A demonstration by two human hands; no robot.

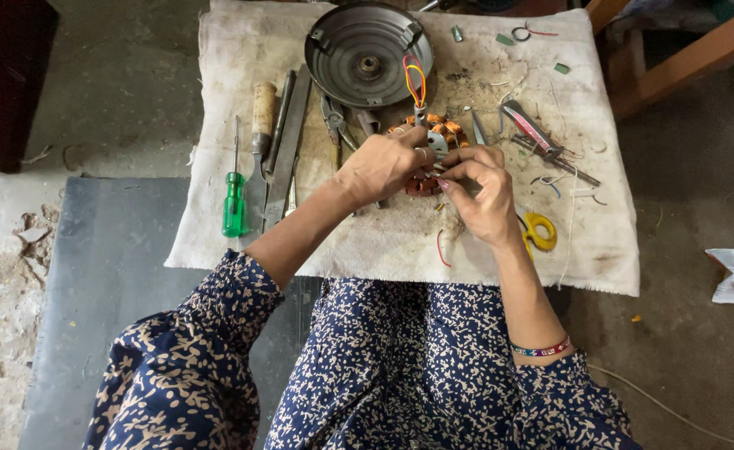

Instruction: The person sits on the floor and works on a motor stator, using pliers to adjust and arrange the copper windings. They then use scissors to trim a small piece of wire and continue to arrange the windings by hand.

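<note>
- The dirty white cloth-covered tabletop [383,242] fills the middle of the view, and everything lies on it.
- The round grey metal motor cover [368,53] sits at 12 o'clock on the cloth, with a loop of red and yellow wires [415,82] standing up at its 4 o'clock edge.
- The round stator with copper wire coils [438,132] lies in the middle of the cloth, just below the cover. Both hands are on it, so most of it is hidden.
- The left hand [381,165] is curled over the stator from 9 o'clock and grips it to keep it from moving.
- The right hand [482,190] comes in from 4 o'clock. Its fingertips [450,177] pinch something thin at the coils; it is too small to tell what.
- I think the step in hand is work on the fine wires of the coils. The next move looks like it needs small, soft finger work, as thin wire can snap.
- The flat grey metal files [286,142] and a wooden-handled tool [262,112] lie at 9 o'clock, well apart from the hands.
- The green-handled screwdriver [234,200] lies farther out at 9 o'clock.
- The red-handled pliers [533,132] lie at 2 o'clock, near the right hand.
- The yellow roll of tape [542,230] is just beside the right wrist, at 4 o'clock.
- Small wire bits lie on the cloth near the stator and could get mixed up with the wires.
</note>
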